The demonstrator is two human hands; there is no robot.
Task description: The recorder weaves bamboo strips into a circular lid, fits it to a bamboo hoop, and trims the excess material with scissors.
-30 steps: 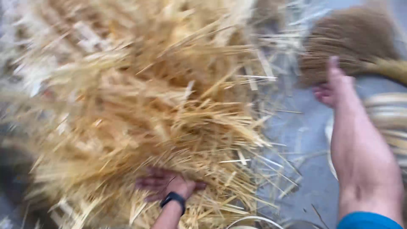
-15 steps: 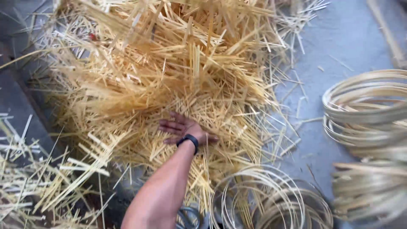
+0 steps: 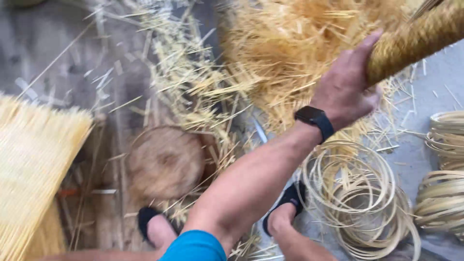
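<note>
My left hand, with a black watch on the wrist, is closed around the thick golden-brown bound neck of a broom at the upper right. The broom runs out of the frame at the top right corner. Under and behind the hand lies a big heap of pale yellow straw-like splints. My right hand is out of sight. My two feet in black sandals stand on the ground below the arm.
Loose coils of thin cane strip lie by my right foot, with stacked coils at the right edge. A round wooden block sits left of centre. A flat bundle of straight sticks fills the left side. Scattered splints cover the grey ground.
My left hand has left the straw heap and now grips the broom at the upper right. The view has swung left and down, showing the wooden block and my feet.
</note>
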